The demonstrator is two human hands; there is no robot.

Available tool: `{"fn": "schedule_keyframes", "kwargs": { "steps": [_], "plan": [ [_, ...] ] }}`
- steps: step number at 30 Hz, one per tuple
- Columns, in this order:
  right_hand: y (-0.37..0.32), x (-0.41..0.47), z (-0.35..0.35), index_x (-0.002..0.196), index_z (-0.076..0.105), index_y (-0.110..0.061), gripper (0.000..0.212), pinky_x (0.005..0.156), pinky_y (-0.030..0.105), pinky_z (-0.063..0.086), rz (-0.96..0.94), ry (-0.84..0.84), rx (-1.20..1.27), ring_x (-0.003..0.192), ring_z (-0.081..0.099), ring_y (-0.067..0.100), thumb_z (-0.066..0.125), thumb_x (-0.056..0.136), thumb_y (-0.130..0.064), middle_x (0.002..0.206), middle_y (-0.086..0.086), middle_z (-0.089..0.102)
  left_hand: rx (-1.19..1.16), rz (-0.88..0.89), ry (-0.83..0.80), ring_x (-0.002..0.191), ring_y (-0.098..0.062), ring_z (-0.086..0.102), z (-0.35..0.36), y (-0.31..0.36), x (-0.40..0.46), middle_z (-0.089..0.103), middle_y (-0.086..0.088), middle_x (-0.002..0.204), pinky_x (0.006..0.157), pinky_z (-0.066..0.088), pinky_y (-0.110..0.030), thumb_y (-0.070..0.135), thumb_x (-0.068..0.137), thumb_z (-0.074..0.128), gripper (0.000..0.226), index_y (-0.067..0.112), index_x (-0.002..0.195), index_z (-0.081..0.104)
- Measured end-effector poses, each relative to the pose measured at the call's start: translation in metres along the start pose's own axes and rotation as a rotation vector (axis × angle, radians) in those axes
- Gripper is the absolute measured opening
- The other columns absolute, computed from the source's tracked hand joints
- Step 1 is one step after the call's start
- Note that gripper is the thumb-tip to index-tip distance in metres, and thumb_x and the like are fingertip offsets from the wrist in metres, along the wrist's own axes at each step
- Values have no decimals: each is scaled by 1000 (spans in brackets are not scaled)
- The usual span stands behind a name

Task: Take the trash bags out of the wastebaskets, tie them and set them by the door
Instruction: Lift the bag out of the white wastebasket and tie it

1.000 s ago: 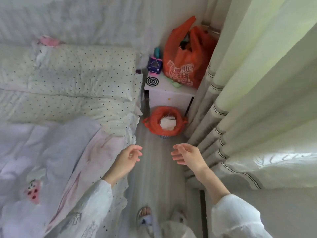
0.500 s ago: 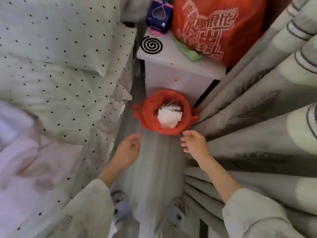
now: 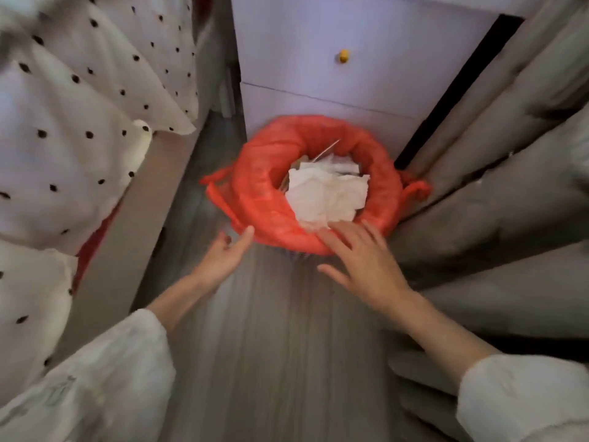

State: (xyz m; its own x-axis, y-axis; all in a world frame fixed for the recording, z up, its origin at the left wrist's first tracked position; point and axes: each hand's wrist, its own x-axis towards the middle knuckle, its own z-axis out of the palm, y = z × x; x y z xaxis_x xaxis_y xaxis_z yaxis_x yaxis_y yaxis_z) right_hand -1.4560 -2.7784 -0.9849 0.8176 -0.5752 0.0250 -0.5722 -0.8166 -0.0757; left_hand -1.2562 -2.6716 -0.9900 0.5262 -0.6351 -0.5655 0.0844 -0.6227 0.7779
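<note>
A red trash bag [image 3: 264, 193] lines a small wastebasket on the floor, its edge rolled over the rim, with loose handles hanging at both sides. Crumpled white tissue [image 3: 325, 196] fills the inside. The basket itself is almost fully hidden under the bag. My left hand [image 3: 228, 253] reaches to the bag's near-left edge, fingers straight, the fingertips at the plastic. My right hand [image 3: 363, 263] lies spread over the near rim, fingers straight and touching the red plastic.
A white nightstand [image 3: 350, 81] with a yellow knob [image 3: 343, 55] stands right behind the basket. A bed with polka-dot bedding [image 3: 79, 122] runs along the left. Grey curtains [image 3: 510, 186] press in on the right. Grey wood floor [image 3: 287, 346] lies between them.
The view has closed in on the basket. Both hands moved forward from mid-air to the bag's near rim, the right one now resting on it.
</note>
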Motion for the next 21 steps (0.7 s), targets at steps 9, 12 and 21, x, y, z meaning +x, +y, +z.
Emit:
{"fn": "schedule_keyframes", "kwargs": {
  "steps": [9, 12, 21],
  "plan": [
    [-1, 10, 29, 125, 47, -22, 58, 97, 46, 42, -74, 145, -150, 103, 61, 22, 46, 77, -54, 111, 0, 64, -606, -38, -31, 69, -14, 64, 0, 24, 11, 65, -8, 84, 60, 57, -30, 9, 86, 58, 7, 5, 92, 57],
    [-5, 11, 28, 120, 50, -20, 62, 99, 49, 39, -25, 151, -152, 102, 62, 23, 55, 70, -58, 108, 0, 65, -524, 7, 7, 53, -12, 66, -10, 42, 2, 68, -4, 64, 46, 56, -26, 5, 86, 57, 2, 7, 86, 57],
    [-53, 29, 11, 130, 41, -13, 77, 99, 52, 27, 94, 455, -121, 113, 58, 24, 62, 68, -54, 126, 5, 59, -464, 265, 67, 47, -13, 64, -20, 88, -21, 59, -9, 78, 43, 55, -29, 11, 93, 45, 14, 14, 80, 47]
  ]
}}
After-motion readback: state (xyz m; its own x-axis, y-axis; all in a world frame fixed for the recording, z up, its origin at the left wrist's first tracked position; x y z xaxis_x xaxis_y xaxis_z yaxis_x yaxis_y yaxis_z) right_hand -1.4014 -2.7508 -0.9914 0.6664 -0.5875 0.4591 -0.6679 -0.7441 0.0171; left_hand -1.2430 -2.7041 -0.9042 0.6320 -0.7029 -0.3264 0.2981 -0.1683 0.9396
